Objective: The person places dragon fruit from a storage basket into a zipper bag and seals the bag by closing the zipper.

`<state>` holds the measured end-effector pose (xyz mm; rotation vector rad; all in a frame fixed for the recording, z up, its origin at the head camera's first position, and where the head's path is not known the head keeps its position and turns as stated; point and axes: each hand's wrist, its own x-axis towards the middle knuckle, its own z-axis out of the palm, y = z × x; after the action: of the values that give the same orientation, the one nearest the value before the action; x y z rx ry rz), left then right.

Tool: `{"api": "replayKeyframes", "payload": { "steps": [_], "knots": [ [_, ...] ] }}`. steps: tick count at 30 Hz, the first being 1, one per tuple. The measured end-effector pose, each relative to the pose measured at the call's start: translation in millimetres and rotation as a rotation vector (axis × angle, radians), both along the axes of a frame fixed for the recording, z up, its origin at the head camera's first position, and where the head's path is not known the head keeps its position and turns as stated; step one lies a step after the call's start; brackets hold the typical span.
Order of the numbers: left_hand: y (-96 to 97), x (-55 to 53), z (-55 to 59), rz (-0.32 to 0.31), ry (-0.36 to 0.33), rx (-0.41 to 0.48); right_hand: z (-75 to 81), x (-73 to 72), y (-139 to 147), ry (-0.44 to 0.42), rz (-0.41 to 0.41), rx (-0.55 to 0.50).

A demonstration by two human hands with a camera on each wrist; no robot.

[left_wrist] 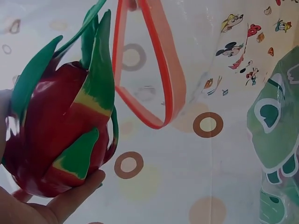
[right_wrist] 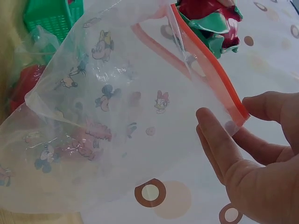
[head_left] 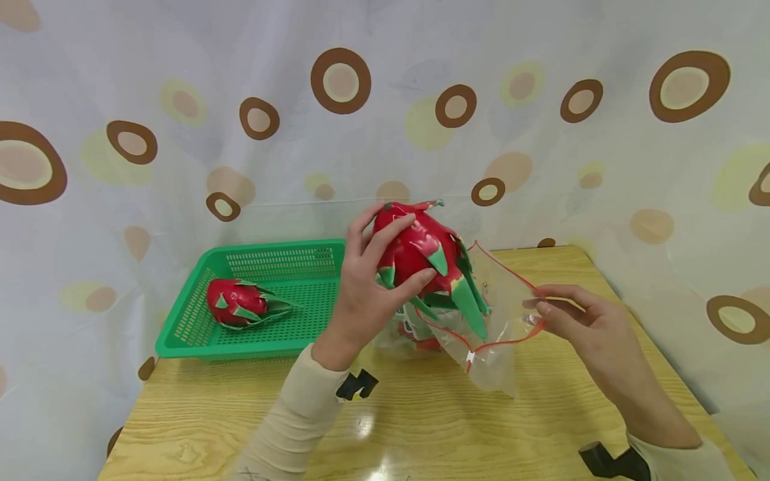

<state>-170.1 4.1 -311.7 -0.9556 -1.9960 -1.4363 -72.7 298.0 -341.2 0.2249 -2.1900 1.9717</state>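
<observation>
My left hand grips a red dragon fruit with green-tipped scales, fingers over its far side and thumb at its near side. The fruit hangs tilted above the mouth of a clear zip bag, its green tips pointing down toward the opening. At the right, my right hand pinches the bag's red-edged rim and draws the mouth wide. Small cartoon figures are printed on the bag in the right wrist view. A white slider sits on the red zip.
A green plastic basket stands at the back left with another dragon fruit in it. Behind the left hand, a clear bag holds something red, partly hidden. The wooden table meets a patterned curtain at the back.
</observation>
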Motion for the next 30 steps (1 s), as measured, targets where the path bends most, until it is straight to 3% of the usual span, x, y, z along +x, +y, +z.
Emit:
{"api": "replayKeyframes", "payload": {
  "steps": [3, 7, 12, 17, 22, 25, 30],
  "knots": [
    [4.7, 2.8, -1.4, 0.028, 0.082, -0.043, 0.1, -0.2, -0.8, -0.003, -0.002, -0.001],
    [11.3, 6.0, -5.4, 0.067, 0.262, -0.123, 0.3, -0.3, -0.7, -0.010, -0.012, 0.011],
    [21.8, 11.4, -13.1, 0.062, 0.513, -0.222, 0.6, -0.8, -1.7, -0.017, -0.032, 0.019],
    [31.6, 17.9, -21.8, 0.060, 0.705, -0.333, 1.3, -1.4, -2.6, -0.019, -0.079, 0.057],
    [37.4, 22.1, -30.6, 0.050, 0.798, -0.421, 0.2, -3.8, -3.5, 0.000, -0.071, 0.047],
    [39.4, 24.6, -34.2, 0.042, 0.830, -0.458, -0.1, -5.8, -4.6, 0.000, -0.091, 0.140],
    [42.9, 28.2, -38.4, -0.014, 0.802, -0.521, 0.0, -7.9, -5.7, 0.023, -0.121, 0.269]
  ]
}}
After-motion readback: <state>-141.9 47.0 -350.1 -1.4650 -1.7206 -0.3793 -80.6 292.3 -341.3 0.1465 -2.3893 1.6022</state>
